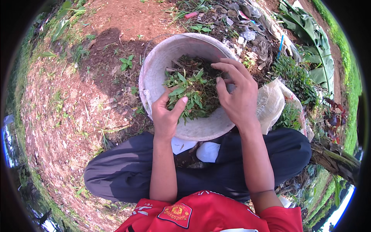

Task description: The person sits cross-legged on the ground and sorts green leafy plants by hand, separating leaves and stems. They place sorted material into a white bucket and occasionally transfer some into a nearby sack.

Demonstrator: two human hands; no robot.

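Note:
A round whitish bucket (191, 133) with a thin wire handle stands on the ground before my knees. Inside it lie leafy green plants (195, 105) mixed with brownish stems and roots. My left hand (168, 111) reaches over the near left rim and grips a bunch of these plants, the thumb on top and the fingers partly hidden under leaves. Over the bucket's right side hangs my right hand (236, 88), its fingers curled and spread apart, with nothing seen between thumb and fingers.
Right of the bucket is a pale woven sack (271, 101) with green plants in its mouth. Beyond lie plastic litter (247, 34) and a large banana leaf (318, 49). A log (333, 159) lies by my right knee. Reddish soil (87, 75) with weeds spreads left.

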